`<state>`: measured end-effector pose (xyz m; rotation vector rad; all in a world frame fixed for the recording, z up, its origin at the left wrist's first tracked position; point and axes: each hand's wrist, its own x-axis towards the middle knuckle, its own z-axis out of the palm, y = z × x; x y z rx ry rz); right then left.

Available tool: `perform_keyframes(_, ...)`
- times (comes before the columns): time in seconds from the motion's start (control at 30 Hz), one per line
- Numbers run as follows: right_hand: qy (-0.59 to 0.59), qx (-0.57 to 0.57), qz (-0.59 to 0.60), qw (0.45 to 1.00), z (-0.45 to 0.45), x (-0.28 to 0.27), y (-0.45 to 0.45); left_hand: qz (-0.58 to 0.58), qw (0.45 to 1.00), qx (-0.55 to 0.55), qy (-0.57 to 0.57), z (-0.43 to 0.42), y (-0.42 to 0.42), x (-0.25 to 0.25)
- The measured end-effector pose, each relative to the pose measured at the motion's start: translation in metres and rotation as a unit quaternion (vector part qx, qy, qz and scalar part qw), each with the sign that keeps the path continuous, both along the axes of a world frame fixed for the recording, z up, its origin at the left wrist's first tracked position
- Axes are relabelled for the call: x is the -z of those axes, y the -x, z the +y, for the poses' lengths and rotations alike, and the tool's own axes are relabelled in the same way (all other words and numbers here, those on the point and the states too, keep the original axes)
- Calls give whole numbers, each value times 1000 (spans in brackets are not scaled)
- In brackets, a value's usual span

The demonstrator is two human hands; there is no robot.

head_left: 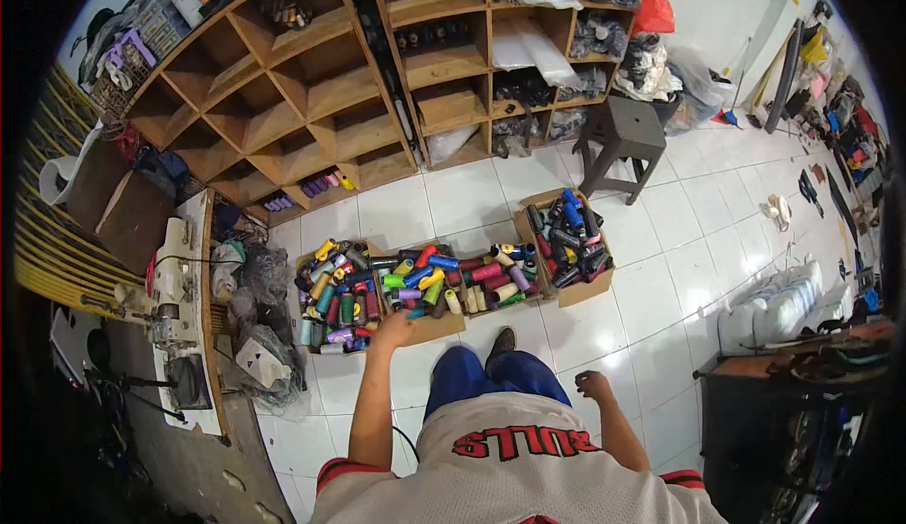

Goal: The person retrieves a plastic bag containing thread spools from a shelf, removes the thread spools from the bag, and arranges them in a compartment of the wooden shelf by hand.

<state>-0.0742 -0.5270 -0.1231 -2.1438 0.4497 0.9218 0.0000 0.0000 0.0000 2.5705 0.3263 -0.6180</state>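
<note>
My left hand [393,329] reaches over the near edge of the cardboard boxes, fingers stretched out beside a teal thread spool [416,313]. Whether the fingertips touch that spool is too small to tell. Thread spools of many colours fill the boxes, among them a blue spool [443,262], a yellow-green spool [432,292] and a cream spool [453,302]. The right-hand cardboard box [587,291] holds mostly dark spools. Away from the boxes, my right hand [595,385] hangs over the floor with loosely bent fingers and nothing in it.
Wooden cubby shelves [274,99] line the back wall, with a few purple spools [321,184] low down. A grey plastic stool [623,137] stands before them. At left is a sewing machine [179,288] on a table; white wrapped bundles [769,307] lie at right.
</note>
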Motion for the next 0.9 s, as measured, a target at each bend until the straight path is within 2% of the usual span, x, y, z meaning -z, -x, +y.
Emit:
perform_keyframes(0.03,14,-33,9,999,8,2,3,7,1000,-30,-6,10,18,-16)
perform_keyframes(0.07,22,-97,-52,994,13,6,4,15,998,-61,-12,19,38,-31)
perform_keyframes(0.1,79,-141,-125,979,-42,-10,-132,-25,997,-66,32,-20,-58,-17)
perform_keyframes(0.17,76,-128,-104,983,-17,-39,-172,-17,997,-71,30,-2,-57,-36)
perform_keyframes(0.2,72,-157,-166,971,-10,-31,-186,38,997,-68,8,-2,-59,-70)
perform_keyframes(0.27,42,-146,-225,962,-5,-45,-228,29,997,-76,13,11,-61,-53)
perform_keyframes(0.3,45,-120,-222,967,8,-69,-244,20,997,-79,15,18,-69,-47)
perform_keyframes(0.33,11,-91,-222,971,12,-67,-260,39,997,-61,-29,11,-84,-65)
perform_keyframes(0.37,-23,-62,-222,973,17,-65,-274,18,998,-52,-5,25,-90,-41)
perform_keyframes(0.43,-80,-21,-241,967,32,-66,-292,-25,998,-38,40,72,-98,41)
perform_keyframes(0.5,-103,-30,-211,972,51,-83,-307,70,986,-116,92,77,-125,40)
perform_keyframes(0.57,-103,-58,-231,966,65,-74,-326,16,995,-102,6,44,-163,-30)
perform_keyframes(0.6,-103,-64,-205,971,72,-74,-339,48,996,-72,-10,55,-182,-17)
perform_keyframes(0.7,-99,-148,-282,943,103,-98,-394,-11,996,-84,4,84,-233,24)
perform_keyframes(0.73,-58,-214,-284,933,113,-100,-422,5,996,-85,11,106,-255,62)
perform_keyframes(0.77,-14,-279,-292,914,124,-103,-458,52,997,-58,29,104,-288,24)
perform_keyframes(0.8,6,-291,-290,912,143,-114,-497,82,994,-76,9,109,-318,10)
perform_keyframes(0.83,25,-301,-292,908,168,-130,-542,90,994,-60,-32,136,-347,43)
perform_keyframes(0.87,-26,-279,-323,904,199,-149,-591,41,994,-85,-63,153,-376,43)
perform_keyframes(0.9,-72,-259,-345,899,230,-167,-636,33,994,-89,-55,185,-408,75)
